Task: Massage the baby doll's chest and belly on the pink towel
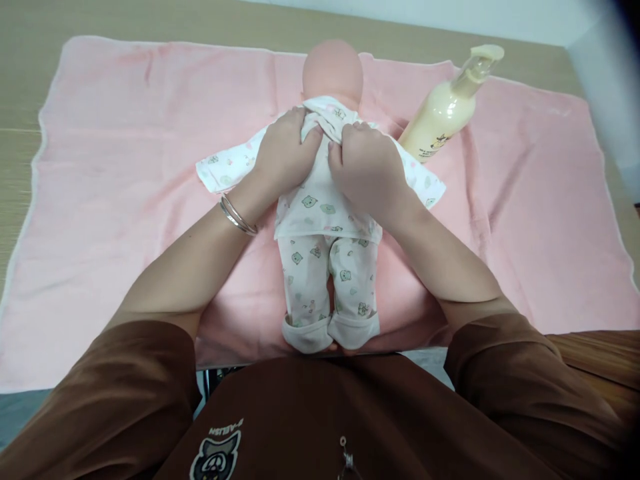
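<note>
A baby doll (333,70) lies face down with its bald head away from me. It wears a white printed top (325,207) and matching trousers (305,280) with turned-up cuffs. My left hand (287,150) grips the top near the neck on the left, fingers closed on bunched cloth. On the other side of the neck, my right hand (367,167) is closed on a fold of the same top. The sleeves spread out to both sides. The fingertips are partly hidden in the cloth.
A pink blanket (125,133) covers most of the wooden table (200,27). To the right of the doll a cream-coloured pump bottle (445,110) stands on the blanket, looking tilted in this view. A wall rises behind the table.
</note>
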Available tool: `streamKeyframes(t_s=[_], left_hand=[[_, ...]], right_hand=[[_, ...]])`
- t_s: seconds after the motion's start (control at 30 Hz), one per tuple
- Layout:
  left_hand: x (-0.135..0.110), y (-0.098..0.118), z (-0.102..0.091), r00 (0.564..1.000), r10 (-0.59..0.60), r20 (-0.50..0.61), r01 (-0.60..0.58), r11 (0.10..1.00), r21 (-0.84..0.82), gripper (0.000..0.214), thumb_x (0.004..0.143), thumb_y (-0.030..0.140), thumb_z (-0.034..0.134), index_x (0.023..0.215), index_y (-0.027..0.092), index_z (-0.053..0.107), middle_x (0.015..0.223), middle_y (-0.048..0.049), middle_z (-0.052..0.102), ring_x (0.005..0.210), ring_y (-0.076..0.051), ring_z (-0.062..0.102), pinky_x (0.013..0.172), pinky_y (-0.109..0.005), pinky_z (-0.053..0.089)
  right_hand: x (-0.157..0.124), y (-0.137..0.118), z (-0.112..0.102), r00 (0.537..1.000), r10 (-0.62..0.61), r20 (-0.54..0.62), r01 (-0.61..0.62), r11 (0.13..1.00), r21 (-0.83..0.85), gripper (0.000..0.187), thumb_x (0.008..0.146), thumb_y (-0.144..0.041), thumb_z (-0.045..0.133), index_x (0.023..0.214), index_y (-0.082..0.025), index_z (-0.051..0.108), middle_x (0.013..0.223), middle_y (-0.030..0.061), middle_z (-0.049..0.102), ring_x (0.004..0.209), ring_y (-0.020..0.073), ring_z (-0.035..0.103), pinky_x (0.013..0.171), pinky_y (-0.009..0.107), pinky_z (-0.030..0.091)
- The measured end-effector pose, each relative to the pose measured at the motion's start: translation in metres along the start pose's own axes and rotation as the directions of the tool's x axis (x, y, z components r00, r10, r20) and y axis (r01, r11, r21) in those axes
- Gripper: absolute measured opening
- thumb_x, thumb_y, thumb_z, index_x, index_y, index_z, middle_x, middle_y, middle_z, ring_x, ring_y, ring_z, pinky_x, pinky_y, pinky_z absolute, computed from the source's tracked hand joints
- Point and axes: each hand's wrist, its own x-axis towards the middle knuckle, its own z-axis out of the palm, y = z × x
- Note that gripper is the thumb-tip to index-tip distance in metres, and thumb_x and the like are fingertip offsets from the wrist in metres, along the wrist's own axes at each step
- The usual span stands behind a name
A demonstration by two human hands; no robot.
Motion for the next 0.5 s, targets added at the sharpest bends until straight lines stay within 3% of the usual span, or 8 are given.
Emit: streamKeyframes(t_s=[0.2,0.33,0.5], left_hand=[[0.0,0.0,0.0,0.999,0.042,0.015,-0.042,0.999,0.008,0.029,0.093,0.043,0.035,0.11,0.029,0.054,0.112,-0.0039,0.06,0.106,-0.025,0.05,0.095,-0.043,0.038],[-0.01,0.018,-0.007,0.998,0.055,0.029,-0.056,0.998,0.04,0.024,0.089,0.04,0.038,0.097,0.028,0.056,0.107,-0.0107,0.059,0.107,-0.034,0.05,0.093,-0.051,0.039],[-0.019,0.032,-0.014,0.993,0.087,0.084,-0.096,0.99,0.099,0.019,0.087,0.031,0.039,0.078,0.022,0.053,0.094,-0.0149,0.059,0.105,-0.037,0.053,0.088,-0.053,0.044]], right_hand=[[0.01,0.01,0.0,0.997,0.031,0.064,-0.031,1.0,0.002,0.034,0.097,-0.035,0.026,0.087,-0.019,0.055,0.089,0.0117,0.061,0.082,0.0261,0.056,0.073,0.037,0.045],[0.021,0.025,0.006,0.999,0.011,0.052,-0.013,0.999,0.041,0.037,0.099,-0.038,0.027,0.093,-0.015,0.056,0.095,0.0132,0.063,0.086,0.0255,0.058,0.076,0.034,0.043],[0.028,0.039,0.014,0.994,0.031,0.101,-0.04,0.995,0.097,0.046,0.101,-0.048,0.024,0.102,-0.017,0.058,0.099,0.0119,0.064,0.091,0.0263,0.058,0.079,0.037,0.045]])
